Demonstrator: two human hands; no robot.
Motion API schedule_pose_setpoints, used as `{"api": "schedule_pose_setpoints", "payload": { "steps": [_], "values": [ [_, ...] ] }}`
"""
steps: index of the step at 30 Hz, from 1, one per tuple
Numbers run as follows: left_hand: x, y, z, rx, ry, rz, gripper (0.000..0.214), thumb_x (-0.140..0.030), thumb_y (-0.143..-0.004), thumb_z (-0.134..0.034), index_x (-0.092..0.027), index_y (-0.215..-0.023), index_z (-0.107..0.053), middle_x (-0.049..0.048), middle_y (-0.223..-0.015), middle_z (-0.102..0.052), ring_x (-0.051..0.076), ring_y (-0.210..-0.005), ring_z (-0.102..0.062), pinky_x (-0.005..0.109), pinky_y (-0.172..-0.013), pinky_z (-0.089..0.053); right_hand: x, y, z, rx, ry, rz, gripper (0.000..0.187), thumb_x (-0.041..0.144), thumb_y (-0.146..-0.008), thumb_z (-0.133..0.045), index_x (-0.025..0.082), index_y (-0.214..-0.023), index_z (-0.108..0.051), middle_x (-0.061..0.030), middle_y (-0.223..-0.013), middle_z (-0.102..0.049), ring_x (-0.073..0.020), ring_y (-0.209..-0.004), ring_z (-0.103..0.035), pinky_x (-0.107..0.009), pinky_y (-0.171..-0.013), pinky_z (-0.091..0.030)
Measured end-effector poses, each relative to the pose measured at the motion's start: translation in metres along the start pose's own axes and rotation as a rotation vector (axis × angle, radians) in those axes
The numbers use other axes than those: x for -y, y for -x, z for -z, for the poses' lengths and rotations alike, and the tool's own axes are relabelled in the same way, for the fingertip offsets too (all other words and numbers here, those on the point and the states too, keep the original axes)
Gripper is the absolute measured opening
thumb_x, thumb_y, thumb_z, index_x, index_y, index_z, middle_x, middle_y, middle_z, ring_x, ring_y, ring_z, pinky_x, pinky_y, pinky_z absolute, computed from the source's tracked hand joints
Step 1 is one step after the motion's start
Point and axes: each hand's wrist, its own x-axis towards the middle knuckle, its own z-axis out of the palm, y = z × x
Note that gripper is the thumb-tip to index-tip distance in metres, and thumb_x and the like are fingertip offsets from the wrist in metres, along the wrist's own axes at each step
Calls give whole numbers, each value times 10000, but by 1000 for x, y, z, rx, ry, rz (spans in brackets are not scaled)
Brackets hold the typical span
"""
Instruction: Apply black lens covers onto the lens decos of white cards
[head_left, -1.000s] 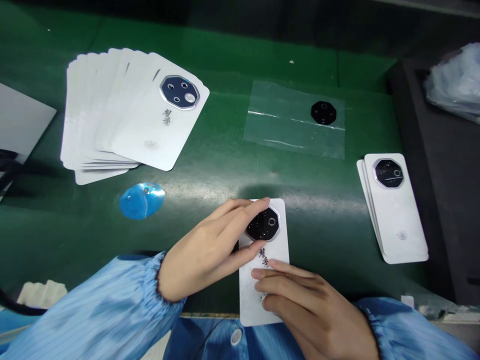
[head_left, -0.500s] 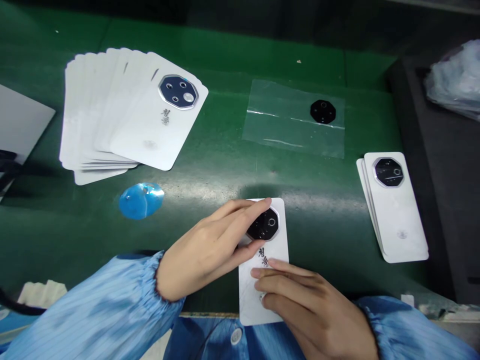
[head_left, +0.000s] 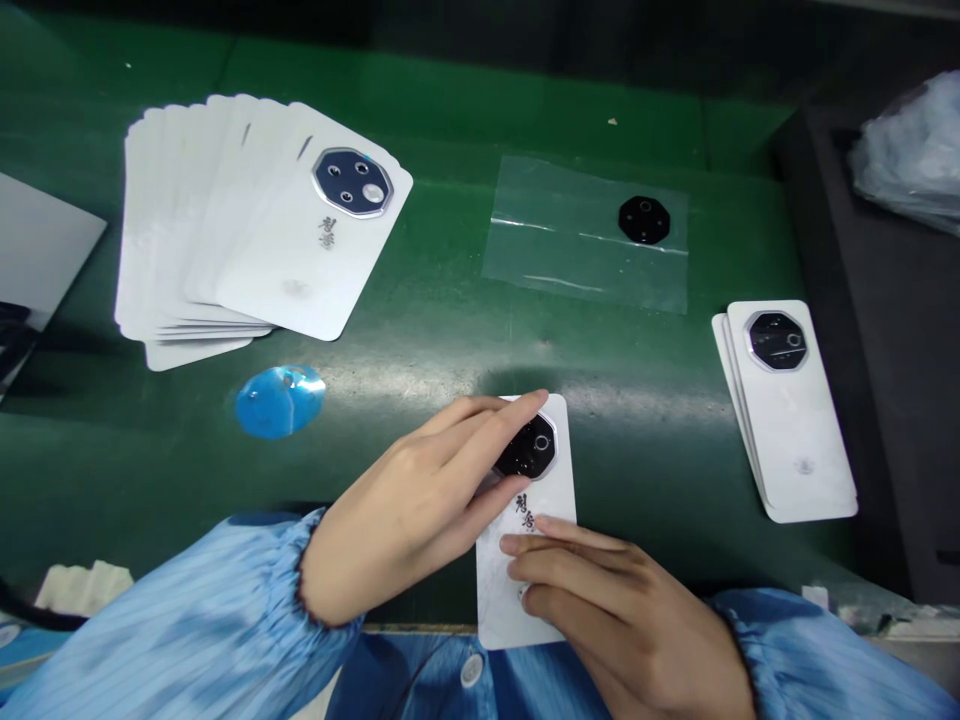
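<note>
Observed: **left hand** (head_left: 397, 510) and **right hand** (head_left: 607, 600) both on a white phone-back card (head_left: 525, 570) lying flat on the green worktop (head_left: 420, 130), directly in front of the wearer's chest. Card long axis runs near-vertical in view, leaning slightly; its camera end points away from the wearer.

Grip: left hand narrow, fingers (head_left: 495, 425) and thumb straddling a black octagonal camera lens plate (head_left: 526, 450) with silver rim, at the card's far end. Right fingers (head_left: 555, 560) lie flat across the card's near half, pinning it.

Label: dark printed characters (head_left: 523, 510) just below the plate, between the hands; too small to read with certainty.

Surroundings, from the grip: beyond and to the left, a fanned stack of white cards (head_left: 225, 220); nearer left, a round blue film disc (head_left: 279, 402). Straight ahead and right, a clear plastic film sheet (head_left: 585, 235) bearing a loose black octagonal plate (head_left: 644, 220). To the right, a small stack of white cards (head_left: 787, 410). Blue striped sleeves (head_left: 172, 640) enter from below.
</note>
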Motion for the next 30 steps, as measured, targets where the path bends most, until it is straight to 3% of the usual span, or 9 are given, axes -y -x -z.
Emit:
{"api": "schedule_pose_setpoints", "payload": {
  "steps": [14, 23, 30],
  "values": [
    [-6, -3, 1, -8, 17, 72, 562, -145, -899, -562, -160, -1416, -342, 54, -1197, -621, 169, -1070, -552, 267, -835, -510, -2, 1, -1, 0, -10, 8, 286, 76, -965, -313, 77, -1025, -593, -113, -1123, -654, -158, -1297, -462, -277, -1172, -276],
    [-10, -5, -1, -21, -12, 74, 526, -134, -891, -565, -166, -1387, -391, 39, -1231, -604, 158, -1098, -534, 252, -912, -486, -3, 2, -3, -4, -28, 15, 282, 68, -959, -317, 75, -1022, -591, -114, -1101, -653, -160, -1284, -475, -278, -1173, -275],
    [-12, -3, -1, -2, -26, 94, 545, -159, -905, -551, -167, -1414, -359, 33, -1182, -613, 158, -968, -558, 268, -831, -496, -3, 1, -3, -19, -17, 19, 297, 93, -984, -306, 66, -1023, -599, -109, -1103, -648, -160, -1300, -454, -273, -1178, -264]
  ]
}}
